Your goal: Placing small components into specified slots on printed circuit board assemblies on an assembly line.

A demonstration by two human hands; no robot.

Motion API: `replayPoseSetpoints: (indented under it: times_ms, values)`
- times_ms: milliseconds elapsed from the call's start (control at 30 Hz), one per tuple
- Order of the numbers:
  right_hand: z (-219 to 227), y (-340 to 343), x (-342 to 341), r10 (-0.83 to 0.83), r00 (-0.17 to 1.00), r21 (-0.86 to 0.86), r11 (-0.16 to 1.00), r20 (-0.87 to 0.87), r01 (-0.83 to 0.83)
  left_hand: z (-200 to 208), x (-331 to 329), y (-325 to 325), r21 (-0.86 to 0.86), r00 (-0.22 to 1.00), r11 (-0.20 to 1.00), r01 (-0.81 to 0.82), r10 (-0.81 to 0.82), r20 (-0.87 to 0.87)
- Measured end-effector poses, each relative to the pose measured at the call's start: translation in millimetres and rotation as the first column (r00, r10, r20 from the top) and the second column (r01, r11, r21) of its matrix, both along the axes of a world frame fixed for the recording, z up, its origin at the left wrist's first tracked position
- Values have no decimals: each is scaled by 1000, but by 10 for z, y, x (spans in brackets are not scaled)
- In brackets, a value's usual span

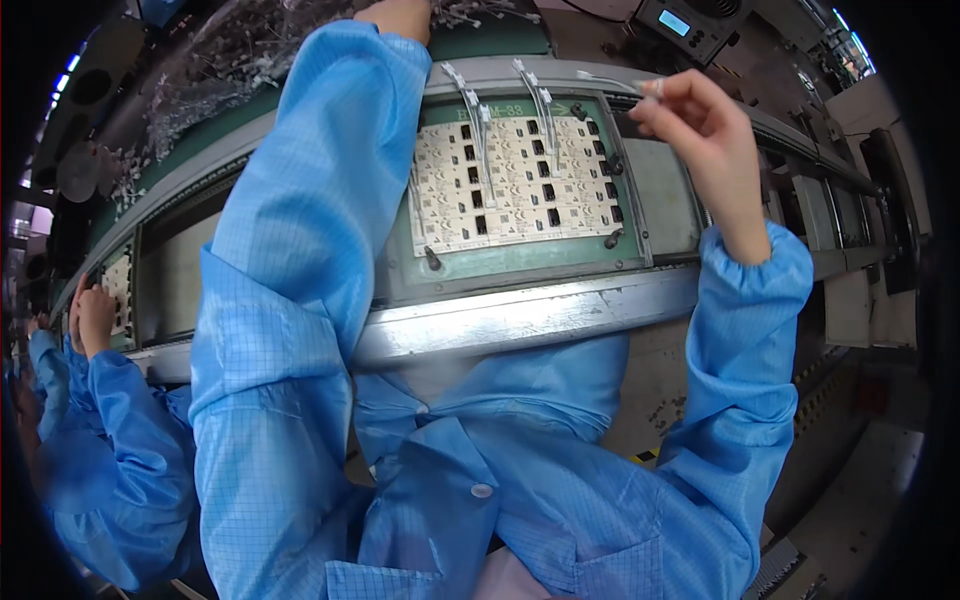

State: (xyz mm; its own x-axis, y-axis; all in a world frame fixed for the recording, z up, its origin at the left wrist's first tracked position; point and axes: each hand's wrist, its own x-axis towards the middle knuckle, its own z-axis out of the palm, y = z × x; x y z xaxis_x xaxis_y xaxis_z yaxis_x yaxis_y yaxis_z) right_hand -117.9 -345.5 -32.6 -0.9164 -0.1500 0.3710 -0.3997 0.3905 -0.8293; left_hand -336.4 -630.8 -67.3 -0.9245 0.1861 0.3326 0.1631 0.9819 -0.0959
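Observation:
My right hand point(704, 122) is closed in a pinch on a thin white cable point(612, 80), held above the far right corner of the green fixture. My left arm stretches forward across the fixture's left side. Only the back of my left hand point(400, 16) shows at the top edge, and its fingers are cut off. In the green fixture point(500, 262) lies a white circuit board panel point(515, 225) with black components. Two bundles of white cables with connectors, a left bundle point(472, 97) and a right bundle point(536, 84), hang over its far edge onto the panel.
A metal rail point(540, 312) runs along the near side. Clear plastic bags point(215, 75) and more white cables point(490, 12) lie at the far side. A device with a lit display point(674, 22) stands at the back right. A co-worker's hand point(96, 318) works farther left.

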Motion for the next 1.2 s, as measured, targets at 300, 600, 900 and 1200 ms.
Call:
replayPoseSetpoints:
  times_ms: [300, 600, 900, 1200]
  values:
    - [-275, -438, 478, 57, 994, 343, 939, -91, -23, 0, -104, -392, 148, 936, 970, 195, -139, -323]
    - [-421, -466, 325, 88, 936, 504, 858, -341, 103, 468, 235, -454, 245, 912, 881, 405, -410, -35]
    - [-430, -477, 315, 45, 984, 467, 883, -172, 42, 636, 242, -758, 240, 878, 897, 371, -423, 225]
    - [-357, -466, 376, 125, 930, 608, 785, -345, 120, 1411, 1040, -747, 755, 934, 650, 87, -318, 166]
